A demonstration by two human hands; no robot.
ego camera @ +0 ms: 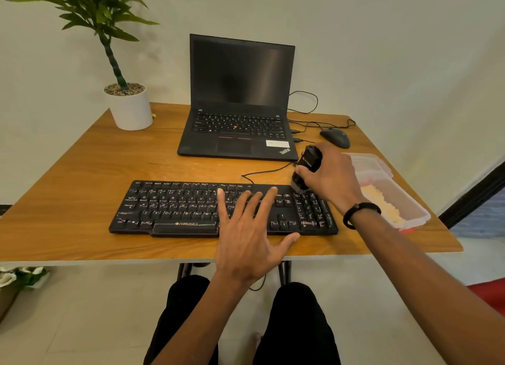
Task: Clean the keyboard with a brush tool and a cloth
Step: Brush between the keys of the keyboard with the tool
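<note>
A black keyboard (175,209) lies near the front edge of the wooden table (82,173). My right hand (332,176) grips a black brush tool (307,165), held nearly upright, with its bristles touching the top of the number pad at the keyboard's right end. My left hand (251,233) hovers or rests flat over the keyboard's right-middle keys, fingers spread, holding nothing. A pale yellow cloth (382,203) lies inside a clear plastic box (410,214) at the table's right edge.
An open black laptop (237,102) stands behind the keyboard. A black mouse (335,137) and cables lie at the back right. A potted plant in a white pot (131,108) stands at the back left. My knees show below the table edge.
</note>
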